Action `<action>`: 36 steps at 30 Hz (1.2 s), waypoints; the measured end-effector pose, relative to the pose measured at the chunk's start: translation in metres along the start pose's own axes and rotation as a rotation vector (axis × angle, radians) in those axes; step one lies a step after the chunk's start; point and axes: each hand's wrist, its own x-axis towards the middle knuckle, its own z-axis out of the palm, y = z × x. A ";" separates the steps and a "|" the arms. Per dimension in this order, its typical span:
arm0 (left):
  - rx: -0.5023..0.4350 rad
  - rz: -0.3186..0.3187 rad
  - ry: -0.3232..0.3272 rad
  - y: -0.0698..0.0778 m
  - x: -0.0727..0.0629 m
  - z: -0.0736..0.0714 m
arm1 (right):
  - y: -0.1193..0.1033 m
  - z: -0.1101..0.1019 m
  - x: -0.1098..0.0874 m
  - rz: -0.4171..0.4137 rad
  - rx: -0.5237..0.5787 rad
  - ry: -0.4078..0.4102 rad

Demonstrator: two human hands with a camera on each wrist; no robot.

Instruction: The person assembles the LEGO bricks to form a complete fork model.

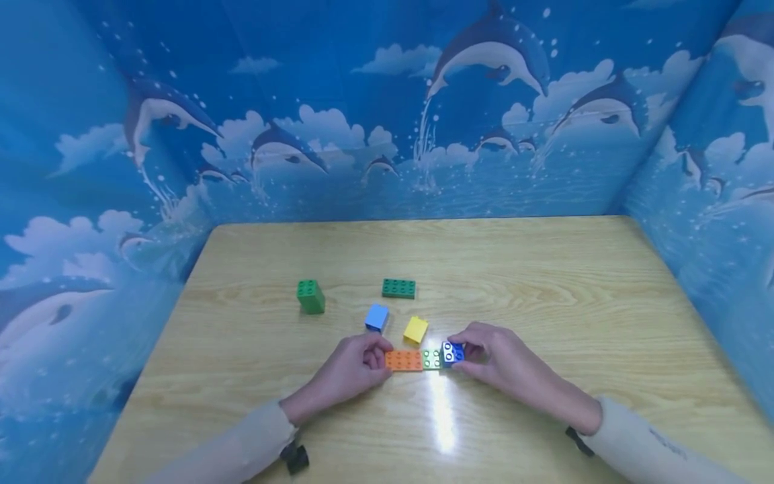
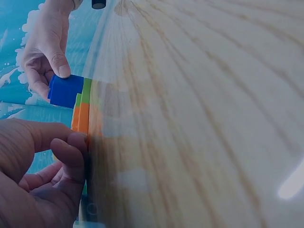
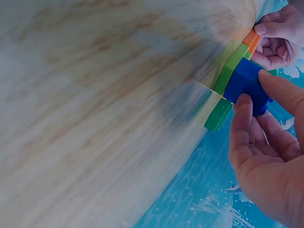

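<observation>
At the front middle of the table, my left hand (image 1: 357,364) pinches the left end of an orange toy brick (image 1: 403,361) between thumb and fingers. A light green brick (image 1: 432,359) lies end to end with the orange one. On the green brick's right part sits a dark blue brick (image 1: 452,353), which my right hand (image 1: 498,353) holds by its sides with thumb and fingers. The right wrist view shows the blue brick (image 3: 247,84) rising above the green brick (image 3: 231,69); whether it is fully pressed down I cannot tell.
Just behind the row lie a yellow brick (image 1: 416,331) and a lighter blue brick (image 1: 377,317). Farther back is a flat dark green brick (image 1: 399,288). A tall green block (image 1: 311,297) stands at the left. Dolphin-print sheets (image 1: 363,121) surround the wooden table (image 1: 544,269).
</observation>
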 end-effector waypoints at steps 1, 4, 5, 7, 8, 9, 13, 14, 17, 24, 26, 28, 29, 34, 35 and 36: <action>-0.003 -0.001 0.000 0.000 0.000 0.000 | 0.000 0.000 0.000 -0.002 0.001 0.003; -0.003 -0.002 0.003 0.000 0.000 0.000 | 0.001 0.000 0.000 -0.008 0.008 0.008; -0.002 -0.001 0.004 0.000 0.000 0.000 | 0.001 0.000 0.000 -0.008 0.009 0.008; -0.002 0.001 0.006 -0.001 0.000 0.000 | 0.000 0.000 0.000 -0.005 0.010 0.006; 0.000 0.002 0.007 -0.001 0.000 0.000 | 0.000 0.000 0.000 -0.003 0.012 0.004; 0.000 0.004 0.008 -0.001 0.000 0.000 | 0.000 0.000 0.000 0.000 0.013 0.002; -0.010 0.013 0.007 -0.002 0.000 0.000 | 0.000 -0.001 0.001 0.011 0.017 -0.006; -0.009 0.014 0.007 -0.002 0.000 0.000 | 0.000 -0.001 0.001 0.012 0.016 -0.006; -0.009 0.018 0.009 -0.002 0.000 0.000 | 0.000 -0.001 0.001 0.021 0.011 -0.008; -0.013 0.019 0.008 -0.002 0.000 -0.001 | -0.001 -0.001 0.001 0.020 0.000 -0.003; -0.014 0.009 0.006 -0.002 0.000 -0.001 | -0.002 -0.001 0.001 0.019 -0.010 -0.005; -0.014 0.002 0.005 -0.002 0.000 -0.001 | -0.002 -0.001 0.001 0.017 -0.026 -0.005; -0.013 -0.002 0.004 -0.002 0.000 -0.001 | -0.003 0.000 0.001 0.015 -0.036 -0.004; -0.005 -0.011 0.000 0.000 0.000 -0.001 | -0.004 0.001 0.001 0.007 -0.093 0.003; -0.001 -0.009 -0.001 0.000 0.000 -0.001 | -0.004 0.002 0.001 0.009 -0.107 0.003; 0.001 -0.008 -0.001 0.000 0.000 -0.002 | -0.005 0.002 0.001 0.010 -0.121 0.003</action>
